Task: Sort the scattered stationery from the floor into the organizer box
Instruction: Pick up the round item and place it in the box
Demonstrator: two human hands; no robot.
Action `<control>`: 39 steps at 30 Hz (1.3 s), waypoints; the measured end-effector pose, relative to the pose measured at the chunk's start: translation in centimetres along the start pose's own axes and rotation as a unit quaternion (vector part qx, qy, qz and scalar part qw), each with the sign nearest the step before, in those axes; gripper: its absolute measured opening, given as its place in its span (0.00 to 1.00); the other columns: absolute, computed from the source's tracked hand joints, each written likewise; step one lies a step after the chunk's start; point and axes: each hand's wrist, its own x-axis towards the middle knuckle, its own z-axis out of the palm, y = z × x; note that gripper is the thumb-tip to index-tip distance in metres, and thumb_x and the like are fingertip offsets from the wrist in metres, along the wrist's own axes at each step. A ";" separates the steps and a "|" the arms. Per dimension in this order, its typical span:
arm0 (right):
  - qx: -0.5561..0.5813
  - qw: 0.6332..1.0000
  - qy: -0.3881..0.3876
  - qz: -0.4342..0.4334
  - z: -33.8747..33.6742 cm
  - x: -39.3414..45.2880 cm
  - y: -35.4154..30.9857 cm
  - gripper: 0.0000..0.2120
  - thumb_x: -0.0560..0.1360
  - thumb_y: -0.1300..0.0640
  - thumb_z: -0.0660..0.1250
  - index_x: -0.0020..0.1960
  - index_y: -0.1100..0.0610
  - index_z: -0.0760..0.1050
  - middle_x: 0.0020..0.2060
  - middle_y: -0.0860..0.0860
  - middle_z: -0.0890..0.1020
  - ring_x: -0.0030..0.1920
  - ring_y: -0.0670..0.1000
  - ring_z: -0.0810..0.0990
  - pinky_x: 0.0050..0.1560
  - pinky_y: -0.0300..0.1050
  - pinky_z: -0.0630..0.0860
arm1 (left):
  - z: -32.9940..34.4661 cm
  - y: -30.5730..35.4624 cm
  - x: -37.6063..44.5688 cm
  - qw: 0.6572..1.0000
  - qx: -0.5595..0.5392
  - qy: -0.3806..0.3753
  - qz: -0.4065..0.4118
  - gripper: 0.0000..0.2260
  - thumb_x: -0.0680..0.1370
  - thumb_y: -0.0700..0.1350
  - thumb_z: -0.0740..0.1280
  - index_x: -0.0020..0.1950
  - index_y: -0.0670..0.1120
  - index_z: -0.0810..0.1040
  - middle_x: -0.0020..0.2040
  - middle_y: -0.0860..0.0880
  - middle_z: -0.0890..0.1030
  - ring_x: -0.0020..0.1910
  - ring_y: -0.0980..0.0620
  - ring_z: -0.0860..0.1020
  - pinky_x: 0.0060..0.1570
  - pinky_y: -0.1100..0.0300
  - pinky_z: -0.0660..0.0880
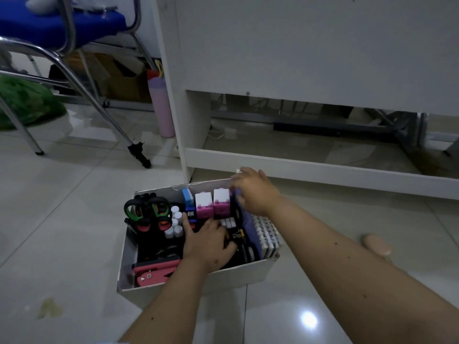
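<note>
Left hand [207, 240] down inside the white organizer box [248, 271], palm down, fingers spread out flat over dark things in the middle. Pointer finger reaching up toward a small blue and black thing [190, 214]. Holding nothing. Right hand [253, 192] at the far right corner of the box, fingers bent round the top of a purple notebook [250, 232] standing on its edge. Just beside that, more spotted notebooks [269, 234], tight against the right wall.

Left of the left hand: scissors [149, 212] with green, red and orange handles, standing up in the far left corner. Little white caps [175, 225] in a bunch next to them. Red hole punch [154, 273] lying at the near left corner. Two pink and white blocks [213, 203] and a blue and white block [188, 197] along the back wall, between both hands.

Box sitting on a shiny pale tile floor [62, 219]. White desk [298, 58] right behind it. Blue chair [49, 28] with silver legs at the far left, a green bag [24, 103] under it. Tall pink bottle [161, 108] standing by the desk side. Bare foot [376, 244] on the floor to the right, well apart from the box.
</note>
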 end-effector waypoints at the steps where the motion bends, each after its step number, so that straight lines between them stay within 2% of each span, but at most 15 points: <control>1: 0.002 1.000 0.011 0.000 -0.1 -0.4 0.5 0.17 0.75 0.64 0.59 0.62 0.56 0.74 0.67 0.52 0.71 0.72 0.54 0.59 0.71 0.56 0.57 | -0.1 0.0 -0.1 1.000 -0.005 0.009 -0.002 0.17 0.78 0.57 0.53 0.57 0.49 0.74 0.61 0.52 0.72 0.67 0.55 0.65 0.67 0.30 0.36; 4: 0.022 0.999 0.038 0.006 -0.4 -1.9 2.3 0.17 0.73 0.64 0.60 0.60 0.55 0.76 0.61 0.53 0.76 0.65 0.55 0.67 0.65 0.52 0.66 | -0.9 0.3 -0.5 0.998 -0.031 0.050 -0.019 0.14 0.79 0.53 0.54 0.55 0.50 0.75 0.57 0.54 0.74 0.64 0.55 0.67 0.69 0.34 0.38; 6: 0.043 0.998 0.046 0.026 -0.5 -3.2 3.7 0.18 0.73 0.64 0.61 0.61 0.56 0.76 0.61 0.53 0.77 0.65 0.56 0.69 0.65 0.51 0.67 | -1.7 1.1 -0.6 0.993 -0.061 0.094 -0.032 0.12 0.79 0.51 0.55 0.55 0.51 0.75 0.55 0.54 0.75 0.62 0.54 0.69 0.71 0.39 0.42; 8: 0.061 0.996 0.049 0.052 -0.6 -4.8 5.1 0.18 0.73 0.63 0.61 0.62 0.57 0.75 0.62 0.54 0.76 0.65 0.57 0.70 0.66 0.49 0.66 | -2.4 2.6 -0.5 0.983 -0.092 0.155 -0.029 0.11 0.78 0.49 0.55 0.54 0.51 0.75 0.54 0.54 0.76 0.60 0.52 0.70 0.71 0.46 0.51; 11: 0.072 0.992 0.049 0.091 -0.2 -7.5 7.1 0.18 0.74 0.61 0.63 0.64 0.57 0.74 0.64 0.55 0.75 0.66 0.56 0.69 0.67 0.45 0.64 | -3.2 5.9 -0.3 0.960 -0.127 0.250 0.010 0.16 0.74 0.51 0.53 0.53 0.49 0.76 0.52 0.49 0.76 0.55 0.47 0.72 0.57 0.51 0.64; 14: 0.084 0.986 0.041 0.141 0.3 -10.6 9.7 0.18 0.76 0.59 0.62 0.66 0.56 0.72 0.66 0.54 0.73 0.68 0.55 0.68 0.68 0.45 0.63 | -3.6 10.4 0.2 0.942 -0.134 0.303 0.055 0.15 0.70 0.48 0.56 0.50 0.47 0.78 0.48 0.47 0.76 0.49 0.46 0.74 0.48 0.54 0.69; 16: 0.094 0.980 0.041 0.172 0.8 -12.8 11.9 0.19 0.76 0.59 0.62 0.66 0.56 0.71 0.66 0.54 0.73 0.68 0.54 0.68 0.68 0.45 0.63 | -3.5 13.8 0.4 0.937 -0.133 0.310 0.089 0.13 0.68 0.48 0.57 0.46 0.48 0.78 0.43 0.48 0.76 0.43 0.47 0.75 0.42 0.57 0.70; 19: 0.116 0.969 0.044 0.214 1.8 -15.6 15.3 0.19 0.75 0.60 0.63 0.66 0.57 0.71 0.66 0.54 0.73 0.68 0.54 0.69 0.69 0.44 0.62 | -2.0 18.1 1.2 0.943 -0.141 0.270 0.131 0.15 0.67 0.49 0.55 0.46 0.49 0.78 0.43 0.50 0.76 0.42 0.48 0.75 0.39 0.58 0.70; 22: 0.148 0.951 0.031 0.269 3.5 -18.3 19.3 0.19 0.75 0.61 0.64 0.66 0.59 0.71 0.66 0.56 0.73 0.67 0.56 0.69 0.69 0.45 0.64 | 0.4 22.2 2.3 0.956 -0.183 0.161 0.162 0.20 0.71 0.50 0.52 0.56 0.47 0.77 0.53 0.47 0.75 0.54 0.46 0.73 0.51 0.54 0.70; 24: 0.166 0.938 0.018 0.304 4.7 -19.6 21.2 0.19 0.75 0.60 0.63 0.66 0.58 0.71 0.66 0.56 0.73 0.67 0.56 0.69 0.68 0.46 0.66 | 2.1 23.8 3.3 0.965 -0.180 0.099 0.163 0.18 0.75 0.47 0.56 0.64 0.47 0.72 0.60 0.48 0.71 0.62 0.48 0.68 0.58 0.56 0.67; 28: 0.171 0.921 -0.018 0.350 7.4 -21.8 24.7 0.20 0.76 0.59 0.62 0.67 0.60 0.69 0.66 0.57 0.73 0.66 0.56 0.70 0.66 0.43 0.63 | 5.8 26.7 6.1 0.973 -0.158 -0.009 0.165 0.20 0.77 0.45 0.59 0.70 0.47 0.66 0.67 0.49 0.66 0.67 0.48 0.64 0.63 0.57 0.66; 31: 0.192 0.901 -0.044 0.386 9.5 -22.7 26.7 0.24 0.77 0.57 0.62 0.71 0.60 0.63 0.68 0.58 0.70 0.67 0.58 0.69 0.66 0.43 0.63 | 8.0 28.4 7.9 0.969 -0.154 -0.086 0.173 0.22 0.77 0.45 0.60 0.71 0.46 0.63 0.70 0.47 0.64 0.68 0.48 0.64 0.65 0.56 0.66; 35: 0.236 0.878 -0.049 0.414 12.3 -22.9 28.2 0.29 0.76 0.55 0.62 0.74 0.57 0.56 0.70 0.58 0.67 0.68 0.60 0.67 0.67 0.49 0.67 | 10.4 30.0 10.0 0.963 -0.159 -0.144 0.166 0.25 0.77 0.44 0.60 0.74 0.44 0.59 0.72 0.46 0.62 0.70 0.47 0.63 0.68 0.55 0.64; 39: 0.227 0.870 -0.029 0.438 14.3 -22.4 28.5 0.31 0.75 0.49 0.64 0.74 0.49 0.56 0.68 0.54 0.67 0.66 0.60 0.65 0.63 0.51 0.68 | 11.6 31.0 11.4 0.950 -0.202 -0.174 0.161 0.30 0.77 0.43 0.62 0.76 0.44 0.53 0.75 0.45 0.60 0.72 0.47 0.62 0.70 0.59 0.60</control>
